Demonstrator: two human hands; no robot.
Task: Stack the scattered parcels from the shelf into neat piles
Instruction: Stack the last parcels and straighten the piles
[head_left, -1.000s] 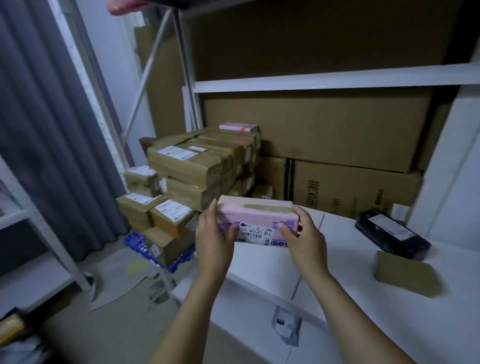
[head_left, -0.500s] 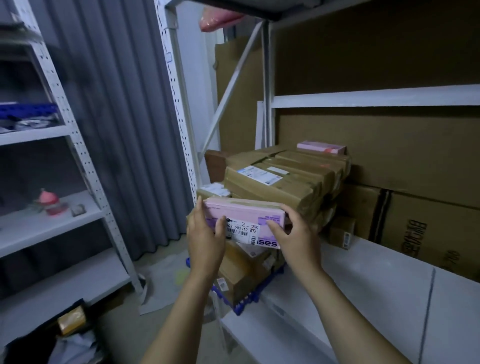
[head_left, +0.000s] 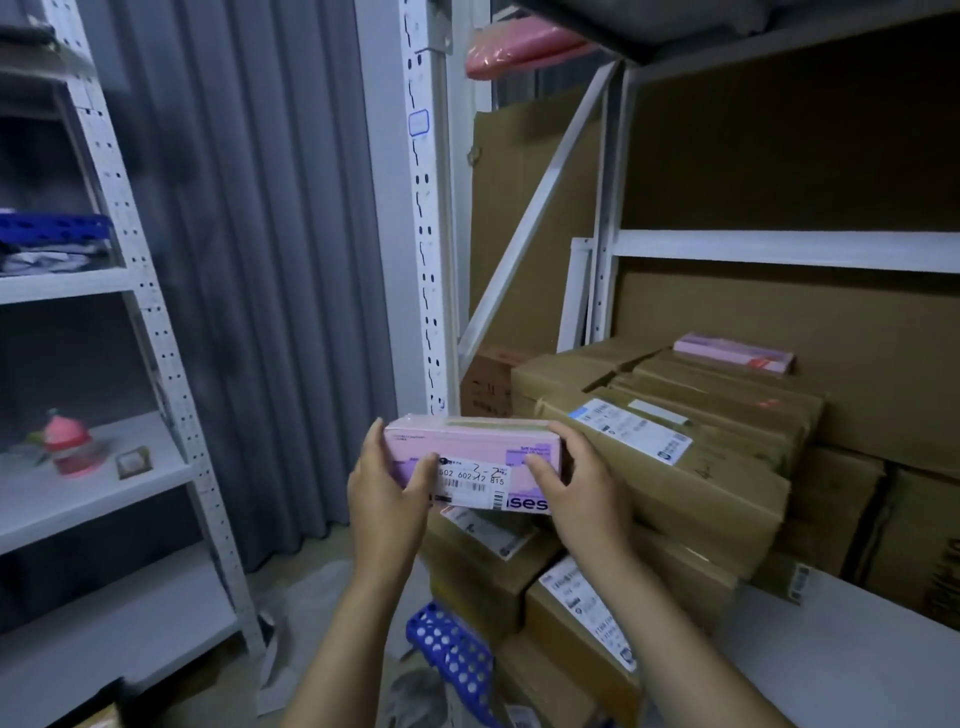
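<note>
Both hands grip the pink box (head_left: 470, 467) in the air, long axis left to right, label facing the camera: the left hand (head_left: 387, 501) wraps its left end, the right hand (head_left: 582, 496) its right end. Just behind stands the brown pile (head_left: 691, 467), a second pink parcel (head_left: 735, 353) at its far top.

Obscured items
The left hand (head_left: 387, 499) and right hand (head_left: 576, 493) cover both ends of the pink parcel (head_left: 467, 449); fine print on its label (head_left: 472, 480) is unreadable.
</note>
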